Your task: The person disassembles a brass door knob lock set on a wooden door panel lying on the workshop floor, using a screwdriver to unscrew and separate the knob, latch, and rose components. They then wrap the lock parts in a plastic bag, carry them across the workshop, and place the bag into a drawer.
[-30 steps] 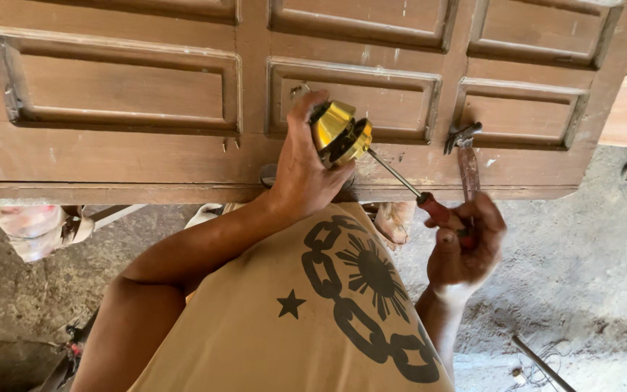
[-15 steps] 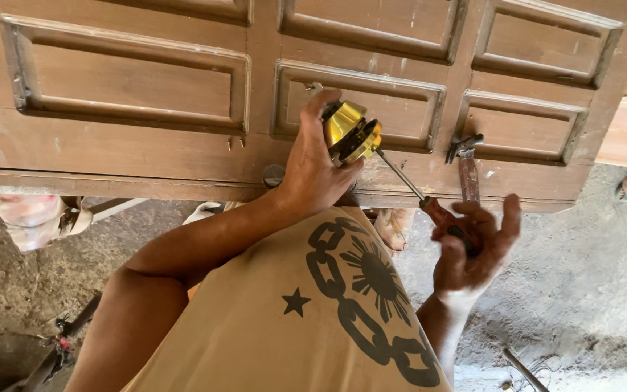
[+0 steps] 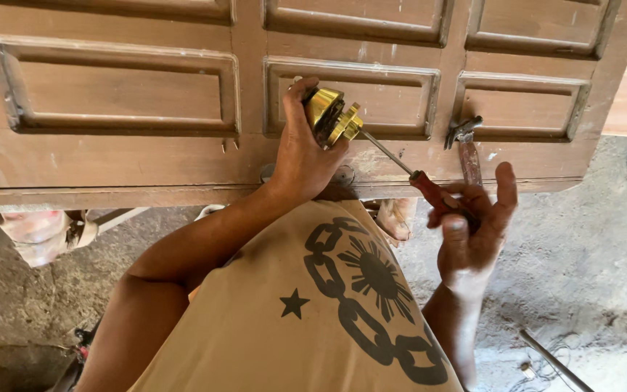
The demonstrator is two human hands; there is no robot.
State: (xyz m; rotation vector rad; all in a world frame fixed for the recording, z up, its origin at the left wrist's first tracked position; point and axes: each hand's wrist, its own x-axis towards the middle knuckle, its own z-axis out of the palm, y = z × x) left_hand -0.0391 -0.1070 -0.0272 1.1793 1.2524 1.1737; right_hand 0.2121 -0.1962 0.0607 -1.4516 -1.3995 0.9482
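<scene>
The left hand (image 3: 306, 156) grips the brass lock (image 3: 332, 116) on the wooden door (image 3: 125, 163). The right hand (image 3: 473, 232) pinches the screwdriver (image 3: 419, 178) loosely, fingers partly spread; its tip may slip from the screw.

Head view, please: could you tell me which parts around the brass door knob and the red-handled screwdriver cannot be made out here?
- Round brass door knob: its near side is hidden by the left hand.
- Red-handled screwdriver: the tip is hidden inside the knob; the handle's end is wrapped by the right hand.
- Brown panelled wooden door: cut off by the top and left edges.
- Claw hammer: its handle's lower end is hidden by the right hand.
</scene>
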